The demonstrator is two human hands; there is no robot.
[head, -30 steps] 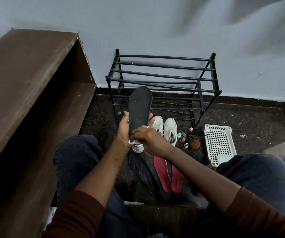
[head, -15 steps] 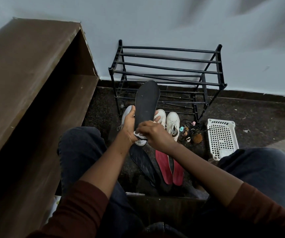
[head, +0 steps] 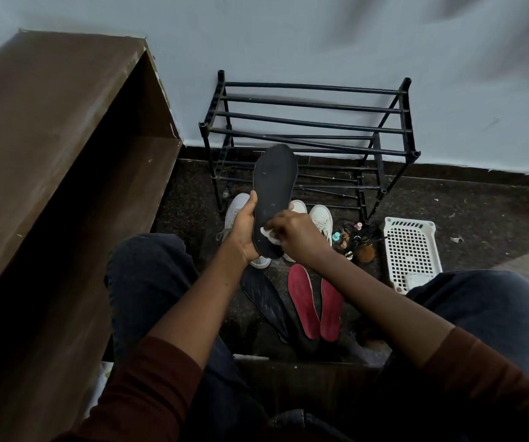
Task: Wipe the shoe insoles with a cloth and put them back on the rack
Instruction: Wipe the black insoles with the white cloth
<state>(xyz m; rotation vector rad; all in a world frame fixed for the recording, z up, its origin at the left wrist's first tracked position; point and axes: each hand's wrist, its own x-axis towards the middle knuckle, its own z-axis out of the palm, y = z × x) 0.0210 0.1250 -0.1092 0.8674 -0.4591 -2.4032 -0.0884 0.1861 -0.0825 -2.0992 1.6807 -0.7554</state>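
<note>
The left hand (head: 244, 232) grips the black insole (head: 274, 186) near its heel, thumb in front, fingers hidden behind. The right hand (head: 296, 234) pinches the cloth (head: 268, 235) against it. Best to press flat and sweep past the fingertips toward the toe.

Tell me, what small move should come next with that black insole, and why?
Probably slide the white cloth up toward the toe. The right hand holds it against the heel end of the black insole, which the left hand grips by its edge, and pale specks show higher up.
</note>
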